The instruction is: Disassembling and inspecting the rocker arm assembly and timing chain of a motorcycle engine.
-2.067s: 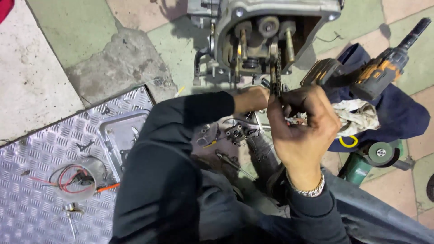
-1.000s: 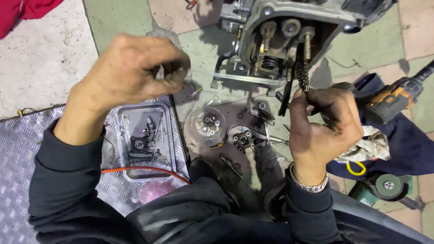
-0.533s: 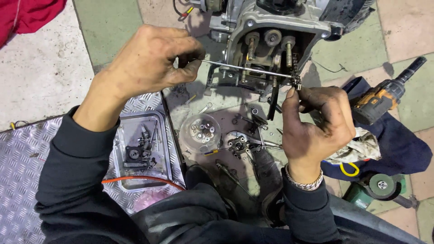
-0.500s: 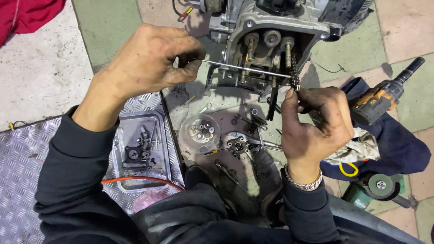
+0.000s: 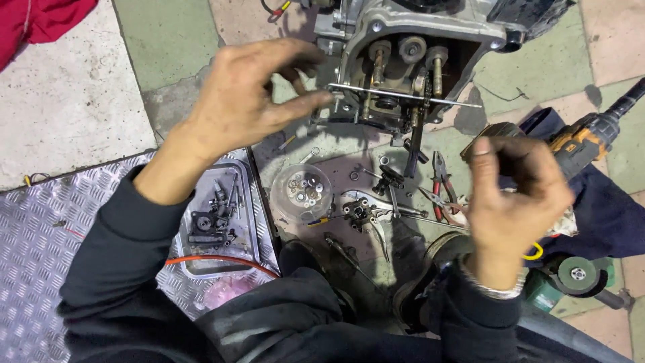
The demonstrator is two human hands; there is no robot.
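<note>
steel rod (image 5: 403, 95) across engine case (image 5: 416, 47), left hand (image 5: 252, 94) pinching its end; right hand (image 5: 514, 195) apart, empty, fingers curled above pliers (image 5: 440, 181).

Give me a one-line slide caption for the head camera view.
Left hand steadies a thin metal rod across an opened engine.

A thin, straight metal rod (image 5: 403, 95) lies almost level across the open face of the grey engine casing (image 5: 416, 40), its nine-o'clock end pinched in the left hand's fingertips (image 5: 316, 101), its three-o'clock end free and sticking out past the casing's edge.
</note>
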